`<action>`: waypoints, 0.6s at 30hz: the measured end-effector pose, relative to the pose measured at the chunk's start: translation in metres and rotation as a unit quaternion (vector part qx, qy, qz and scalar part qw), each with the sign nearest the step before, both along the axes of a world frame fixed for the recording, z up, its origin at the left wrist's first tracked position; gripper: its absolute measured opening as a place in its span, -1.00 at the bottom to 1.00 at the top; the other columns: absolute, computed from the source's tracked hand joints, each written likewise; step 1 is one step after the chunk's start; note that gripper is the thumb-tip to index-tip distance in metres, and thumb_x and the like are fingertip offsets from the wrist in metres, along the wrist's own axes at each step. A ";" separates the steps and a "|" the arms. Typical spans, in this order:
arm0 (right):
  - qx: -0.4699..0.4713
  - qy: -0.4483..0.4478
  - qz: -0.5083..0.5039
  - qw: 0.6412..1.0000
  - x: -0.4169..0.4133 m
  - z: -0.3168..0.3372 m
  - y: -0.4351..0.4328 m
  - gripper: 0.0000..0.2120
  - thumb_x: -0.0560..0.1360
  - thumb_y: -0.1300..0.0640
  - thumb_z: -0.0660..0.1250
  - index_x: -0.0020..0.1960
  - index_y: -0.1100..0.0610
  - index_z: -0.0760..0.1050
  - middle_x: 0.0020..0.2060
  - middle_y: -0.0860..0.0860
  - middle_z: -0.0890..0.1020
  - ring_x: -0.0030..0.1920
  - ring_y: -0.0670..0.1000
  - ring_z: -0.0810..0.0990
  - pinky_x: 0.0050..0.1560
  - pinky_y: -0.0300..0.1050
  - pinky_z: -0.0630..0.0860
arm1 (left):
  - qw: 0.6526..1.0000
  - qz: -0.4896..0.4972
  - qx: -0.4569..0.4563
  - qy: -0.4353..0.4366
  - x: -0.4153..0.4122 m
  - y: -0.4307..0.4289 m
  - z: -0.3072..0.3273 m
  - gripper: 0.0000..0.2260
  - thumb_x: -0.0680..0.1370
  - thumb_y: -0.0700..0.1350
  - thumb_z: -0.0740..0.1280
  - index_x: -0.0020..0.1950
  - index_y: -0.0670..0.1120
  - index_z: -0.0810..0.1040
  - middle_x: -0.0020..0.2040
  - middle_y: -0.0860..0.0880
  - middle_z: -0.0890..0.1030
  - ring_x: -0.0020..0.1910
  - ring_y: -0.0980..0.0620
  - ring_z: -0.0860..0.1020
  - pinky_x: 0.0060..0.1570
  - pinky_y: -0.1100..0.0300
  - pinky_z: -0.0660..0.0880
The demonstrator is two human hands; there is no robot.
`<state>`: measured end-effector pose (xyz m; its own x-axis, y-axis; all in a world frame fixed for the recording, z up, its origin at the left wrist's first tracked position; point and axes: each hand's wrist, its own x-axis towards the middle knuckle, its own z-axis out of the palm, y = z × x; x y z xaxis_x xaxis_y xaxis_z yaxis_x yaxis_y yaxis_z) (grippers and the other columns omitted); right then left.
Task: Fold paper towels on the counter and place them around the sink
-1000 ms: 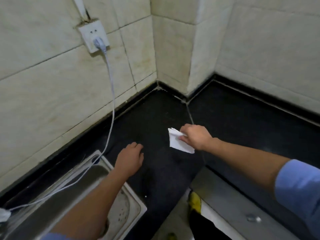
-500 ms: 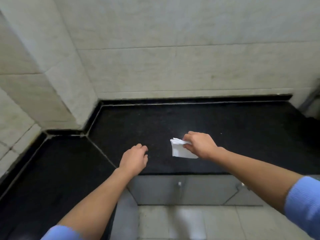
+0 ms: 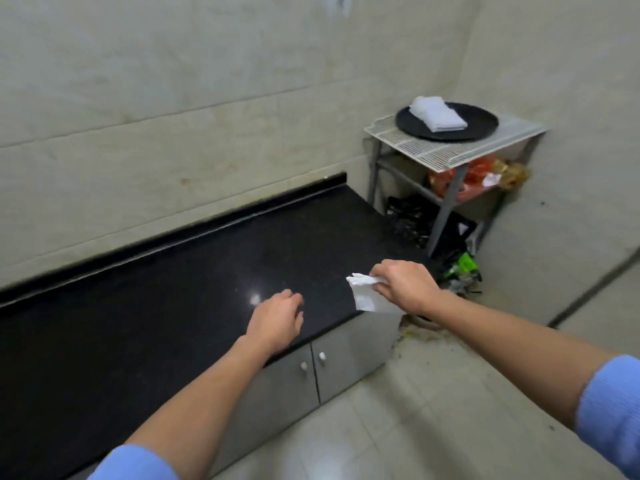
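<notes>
My right hand (image 3: 403, 287) pinches a small folded white paper towel (image 3: 367, 296) above the right end of the black counter (image 3: 173, 289). Its free corner hangs down over the counter's front edge. My left hand (image 3: 277, 318) hovers over the counter's front edge with loosely curled fingers and holds nothing. A stack of white paper towels (image 3: 437, 114) lies on a black round tray (image 3: 474, 124) at the far right. The sink is out of view.
The tray sits on a white wire rack (image 3: 450, 150) in the room's corner, with red bags and dark clutter on and under its lower shelf. Grey cabinet doors (image 3: 332, 368) run under the counter. Tiled walls stand behind and pale floor tiles lie to the right.
The view has swung right, from the sink and wall socket, past the counter corner, to the counter's right end and the rack. My right hand keeps holding the folded towel.
</notes>
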<state>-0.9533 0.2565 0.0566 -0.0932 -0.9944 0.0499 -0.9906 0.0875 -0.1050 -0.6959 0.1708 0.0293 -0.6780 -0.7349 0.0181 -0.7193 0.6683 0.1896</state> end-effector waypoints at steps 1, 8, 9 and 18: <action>-0.004 -0.001 -0.014 1.000 -0.022 0.000 0.006 -0.77 0.56 -0.01 0.20 0.17 -0.04 0.50 0.07 -0.04 0.57 0.12 0.06 0.55 -0.04 -0.03 0.45 | 1.000 -0.018 -0.003 -0.004 -0.023 -0.002 0.001 -0.78 0.58 -0.04 0.21 0.18 -0.04 0.49 0.08 -0.04 0.51 0.06 -0.09 0.53 -0.05 0.05 0.47; -0.028 -0.014 -0.115 0.993 -0.152 0.002 0.033 -0.80 0.55 0.00 0.20 0.11 -0.02 0.52 0.03 -0.03 0.57 0.09 0.07 0.55 -0.09 -0.02 0.48 | 0.994 -0.105 -0.011 -0.008 -0.171 -0.034 0.011 -0.78 0.58 -0.04 0.20 0.18 -0.05 0.50 0.06 -0.04 0.51 0.04 -0.09 0.53 -0.07 0.03 0.49; -0.031 -0.009 -0.125 0.992 -0.169 0.003 0.033 -0.80 0.55 0.00 0.20 0.11 -0.02 0.51 0.04 -0.03 0.57 0.09 0.07 0.55 -0.10 -0.02 0.47 | 0.993 -0.115 -0.012 -0.006 -0.192 -0.040 0.011 -0.78 0.58 -0.04 0.20 0.17 -0.05 0.50 0.06 -0.04 0.50 0.04 -0.09 0.53 -0.07 0.03 0.49; -0.088 -0.015 -0.185 0.979 -0.329 0.041 -0.027 -0.81 0.56 0.02 0.23 0.14 -0.02 0.49 0.06 -0.03 0.60 0.09 0.08 0.55 -0.07 0.00 0.49 | 0.981 -0.184 -0.039 0.045 -0.387 -0.126 0.029 -0.80 0.58 -0.06 0.20 0.15 -0.08 0.50 0.03 -0.06 0.50 -0.01 -0.11 0.54 -0.13 0.03 0.47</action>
